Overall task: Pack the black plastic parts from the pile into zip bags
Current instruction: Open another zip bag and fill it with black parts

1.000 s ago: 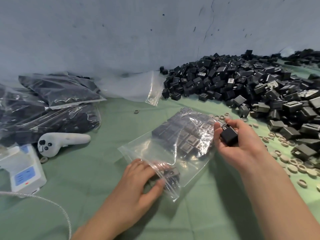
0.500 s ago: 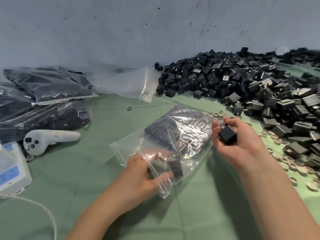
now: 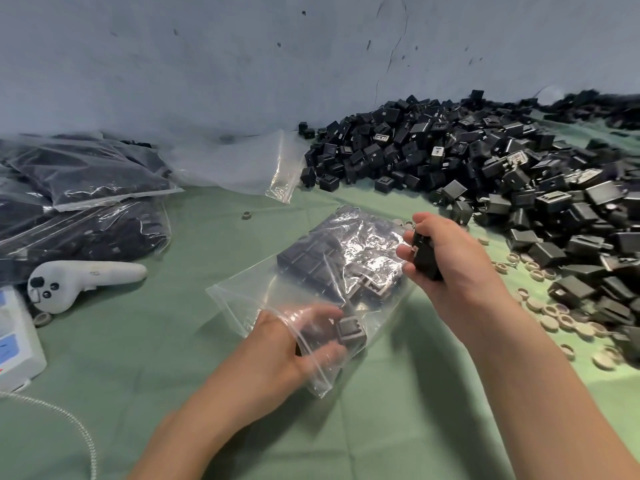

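The left hand (image 3: pixel 294 344) is inside the open mouth of a clear zip bag (image 3: pixel 249 299) that lies on the green cloth (image 3: pixel 145 358). Seen through the plastic, its thumb and fingers curl round a square part (image 3: pixel 350 332) just within the opening. Deeper in the bag, more black parts sit packed side by side. The right hand (image 3: pixel 450 268) hovers above the far end of the bag, fingers closed round a black part (image 3: pixel 426 259). The pile (image 3: pixel 485 168) of loose black parts spreads along the wall to the right, with beige rings (image 3: pixel 554 318) scattered at its near edge. At left lie filled bags (image 3: pixel 86 174), an empty bag (image 3: pixel 242 164), a white controller (image 3: pixel 79 282), a white box (image 3: pixel 14 337) and a cable (image 3: pixel 74 424)
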`<state>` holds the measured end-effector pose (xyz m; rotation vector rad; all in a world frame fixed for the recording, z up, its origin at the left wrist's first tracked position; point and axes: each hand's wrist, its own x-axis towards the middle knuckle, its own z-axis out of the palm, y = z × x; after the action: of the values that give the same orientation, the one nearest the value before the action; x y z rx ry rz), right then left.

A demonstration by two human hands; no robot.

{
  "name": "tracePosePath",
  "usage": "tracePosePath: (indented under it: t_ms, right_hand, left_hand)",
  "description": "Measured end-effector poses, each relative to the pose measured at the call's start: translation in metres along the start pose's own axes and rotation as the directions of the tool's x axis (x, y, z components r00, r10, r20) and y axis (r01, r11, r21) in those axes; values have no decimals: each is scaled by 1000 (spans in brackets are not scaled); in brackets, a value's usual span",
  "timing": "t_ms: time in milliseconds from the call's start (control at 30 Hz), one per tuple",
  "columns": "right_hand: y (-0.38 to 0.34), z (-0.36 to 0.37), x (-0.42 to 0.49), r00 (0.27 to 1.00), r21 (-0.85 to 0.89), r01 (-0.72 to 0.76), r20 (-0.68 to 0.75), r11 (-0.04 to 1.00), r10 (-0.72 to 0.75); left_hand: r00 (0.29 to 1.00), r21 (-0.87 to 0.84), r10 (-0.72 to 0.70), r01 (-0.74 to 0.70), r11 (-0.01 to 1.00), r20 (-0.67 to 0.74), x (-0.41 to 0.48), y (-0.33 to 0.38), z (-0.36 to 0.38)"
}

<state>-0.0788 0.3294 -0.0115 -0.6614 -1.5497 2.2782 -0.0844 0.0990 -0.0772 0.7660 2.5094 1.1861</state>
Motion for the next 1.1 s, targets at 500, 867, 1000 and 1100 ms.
tracePosePath:
  t_ms: [500,867,1000,1100]
  right_hand:
    - [-2,-1,-1,1000,-12,2,-6,1000,-3]
    - [-5,-6,-2,1000,-11,2,-25,1000,-2]
    - [-6,-5,-2,1000,-22,7,-13,1000,-7]
    - [-7,-4,-3,1000,-12,8,-8,1000,-8]
  left_hand:
    - [992,72,-49,58,996,-117,28,-4,14]
    - [992,189,-47,68,980,-115,35,-3,15]
    - [985,264,-76,115,958,-153,38,10,23]
    - [958,390,-46,158,907,-282,33,14,27]
